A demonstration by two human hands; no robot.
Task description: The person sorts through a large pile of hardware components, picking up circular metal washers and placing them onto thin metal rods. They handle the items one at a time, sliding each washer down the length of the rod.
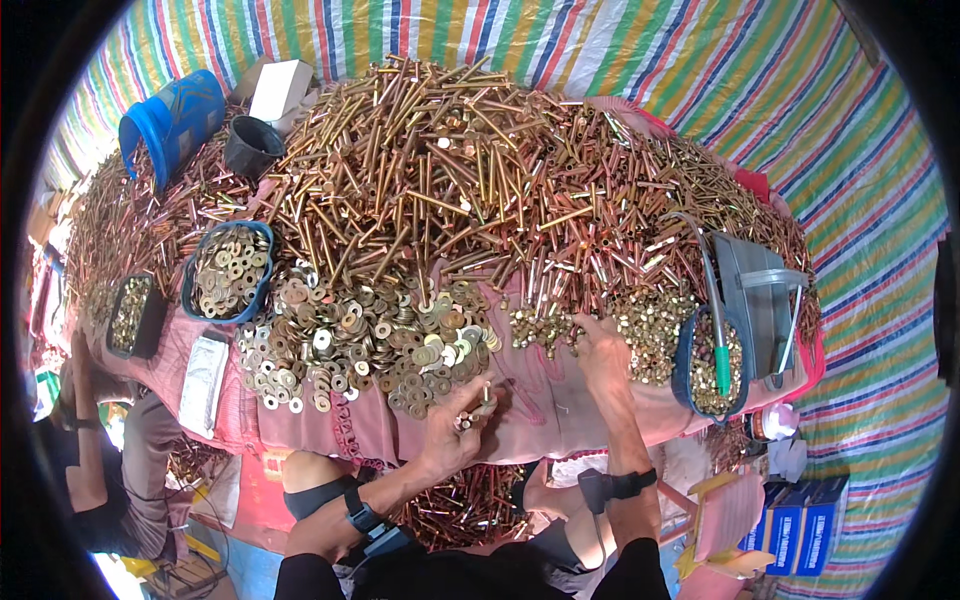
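Observation:
My left hand (pixel 458 428) is closed around a few bolts (pixel 464 421), their ends poking out beside the thumb and fingers. It hovers over the cloth (pixel 545 400), just in front of a heap of flat washers (pixel 360 335). My right hand (pixel 605 358) reaches into the near edge of a pile of small brass-coloured nuts (pixel 648 340). Its fingers are bent and drawn together at the nuts; whatever sits between the fingertips is too small to make out. Behind both hands rises a large mound of long golden bolts (pixel 430 170).
Washers fill a blue tub (pixel 187 288) at left; a dark tub (pixel 152 335) holds nuts. Nuts also fill a blue container (pixel 683 370) at right, beside a grey bin (pixel 760 300). A blue bucket (pixel 185 115) lies far left. A co-worker's arm (pixel 85 440) shows at the left.

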